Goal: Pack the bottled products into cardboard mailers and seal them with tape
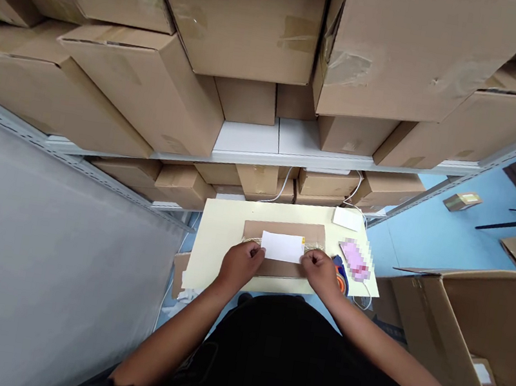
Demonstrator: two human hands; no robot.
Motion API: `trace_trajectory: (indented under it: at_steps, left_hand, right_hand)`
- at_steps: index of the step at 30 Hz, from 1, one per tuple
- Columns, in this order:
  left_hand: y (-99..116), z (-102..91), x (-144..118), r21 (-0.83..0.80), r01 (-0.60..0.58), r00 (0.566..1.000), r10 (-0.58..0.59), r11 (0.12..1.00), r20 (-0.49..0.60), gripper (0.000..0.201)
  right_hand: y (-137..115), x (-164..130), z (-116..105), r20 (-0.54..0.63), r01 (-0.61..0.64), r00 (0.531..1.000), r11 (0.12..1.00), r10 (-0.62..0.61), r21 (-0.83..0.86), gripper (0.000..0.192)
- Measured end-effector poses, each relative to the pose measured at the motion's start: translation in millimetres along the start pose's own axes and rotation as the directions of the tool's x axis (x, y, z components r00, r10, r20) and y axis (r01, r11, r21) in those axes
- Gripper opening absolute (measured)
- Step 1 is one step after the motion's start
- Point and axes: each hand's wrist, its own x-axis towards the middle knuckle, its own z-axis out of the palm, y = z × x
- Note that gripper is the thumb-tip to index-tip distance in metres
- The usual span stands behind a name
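Observation:
A white label (282, 247) with a small yellow mark at its upper right corner is held flat over a brown cardboard box (286, 229). My left hand (242, 260) pinches the label's left edge between thumb and fingers. On the opposite edge, my right hand (320, 269) pinches it in the same way. Shiny clear tape runs across the box on both sides of the label. Whether the label touches the box cannot be made out. Just right of my right hand lies a blue and orange tape dispenser (341, 276), partly hidden by that hand.
The box lies on a pale yellow table (219, 232). A pixelated pink phone (355, 259) and a white device (348, 218) with cables sit on its right side. Shelves of cardboard boxes (247, 15) rise behind. A large open carton (435, 312) stands at right, a grey wall (33, 249) at left.

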Motion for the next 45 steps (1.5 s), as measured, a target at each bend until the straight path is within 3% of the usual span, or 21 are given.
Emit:
trace_trajectory:
  at_steps: [3,6,11,16,20,24,27,30,32,36,39,45]
  left_hand:
    - [3.2,8.3,10.9,0.278,-0.035,0.999,0.023,0.960,0.048,0.028]
    - [6.5,16.4,15.8,0.442,-0.057,0.995,0.015,0.895,0.098,0.030]
    - [0.7,28.1,20.7,0.557,-0.114,0.988,0.036,0.823,0.150,0.035]
    - [-15.3,34.9,26.6,0.590,-0.091,0.986,-0.012,0.802,0.168,0.032]
    - [-22.9,33.6,25.6,0.583,-0.091,0.989,0.005,0.807,0.148,0.030]
    - [-25.1,33.2,23.7,0.532,-0.249,0.968,0.224,0.810,0.113,0.025]
    - [-23.0,43.0,28.1,0.417,-0.486,0.869,0.477,0.768,0.134,0.025]
    - [-20.3,61.7,37.9,0.350,-0.621,0.779,0.603,0.702,0.171,0.028]
    - [-21.2,74.1,44.6,0.360,-0.633,0.769,0.609,0.685,0.194,0.029]
    - [-32.2,86.0,50.6,0.382,-0.636,0.766,0.611,0.671,0.201,0.030]
    - [-42.1,83.8,48.8,0.376,-0.642,0.760,0.619,0.668,0.199,0.031]
    - [-53.6,69.6,45.1,0.352,-0.603,0.795,0.576,0.716,0.191,0.033]
  right_hand:
    - [5.0,11.9,0.9,-0.035,0.122,0.990,0.964,-0.134,-0.236,0.022]
    - [6.9,20.3,4.7,-0.041,0.118,0.988,0.898,-0.150,-0.424,0.022]
    - [5.9,26.7,10.9,-0.004,0.061,0.996,0.747,-0.085,-0.662,0.020]
    - [7.9,27.5,15.8,0.055,0.088,0.996,0.633,-0.073,-0.769,0.016]
    - [11.4,26.8,13.3,0.074,0.129,0.991,0.614,-0.113,-0.779,0.013]
    - [12.9,27.1,3.7,0.101,0.239,0.964,0.634,-0.246,-0.735,0.019]
    - [15.3,29.4,3.2,0.239,0.490,0.862,0.615,-0.447,-0.618,0.034]
    - [22.6,33.6,14.2,0.379,0.658,0.748,0.536,-0.544,-0.529,0.044]
    - [29.7,36.4,23.7,0.424,0.684,0.726,0.503,-0.542,-0.529,0.045]
    - [42.4,39.5,32.2,0.434,0.685,0.725,0.491,-0.535,-0.538,0.043]
    - [46.5,40.2,29.0,0.451,0.700,0.711,0.482,-0.539,-0.526,0.042]
    - [47.7,41.0,19.7,0.485,0.721,0.691,0.464,-0.536,-0.514,0.043]
